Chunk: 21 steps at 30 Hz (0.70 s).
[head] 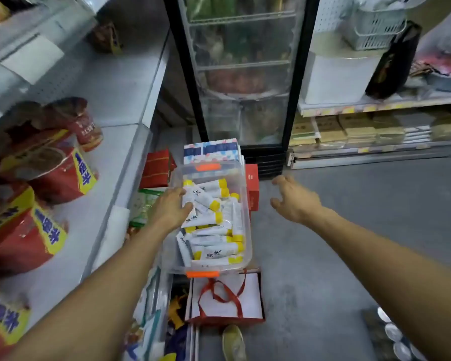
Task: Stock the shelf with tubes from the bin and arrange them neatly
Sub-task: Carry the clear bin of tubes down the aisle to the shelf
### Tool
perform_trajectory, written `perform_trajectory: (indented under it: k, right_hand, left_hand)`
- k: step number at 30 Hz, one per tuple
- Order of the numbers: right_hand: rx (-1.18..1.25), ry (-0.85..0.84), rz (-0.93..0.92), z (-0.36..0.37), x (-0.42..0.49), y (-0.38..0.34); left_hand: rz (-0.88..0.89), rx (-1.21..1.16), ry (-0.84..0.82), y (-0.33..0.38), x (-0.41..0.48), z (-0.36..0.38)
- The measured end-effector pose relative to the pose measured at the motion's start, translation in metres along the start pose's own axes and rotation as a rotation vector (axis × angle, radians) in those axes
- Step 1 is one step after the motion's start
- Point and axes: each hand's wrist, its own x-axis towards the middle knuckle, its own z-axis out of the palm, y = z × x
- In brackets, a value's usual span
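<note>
A clear plastic bin with orange latches sits on boxes on the floor, filled with several white tubes with yellow caps. My left hand reaches into the bin's left side, fingers curled over a white tube on top of the pile. My right hand hovers to the right of the bin above the floor, fingers spread and holding nothing. The white shelf runs along the left, its board partly bare.
Red and yellow noodle multipacks fill the shelf's near left part. A glass-door fridge stands behind the bin. A red gift bag lies under the bin's near end. Boxes fill shelving at the right. Grey floor spreads to the right.
</note>
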Motion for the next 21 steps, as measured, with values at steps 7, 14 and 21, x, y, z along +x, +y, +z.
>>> perform_trajectory:
  k: [7, 14, 21]
  right_hand:
    - [0.059, -0.203, 0.084, 0.068, 0.067, -0.02]
    - [0.189, -0.33, 0.256, 0.123, 0.107, -0.022]
    - [0.612, -0.335, 0.416, 0.149, 0.128, -0.014]
  left_hand:
    - [-0.234, 0.032, -0.116, -0.059, 0.039, 0.029]
    - [-0.552, -0.193, -0.196, -0.097, 0.063, 0.072]
    - [-0.776, -0.512, -0.001, -0.1, 0.092, 0.1]
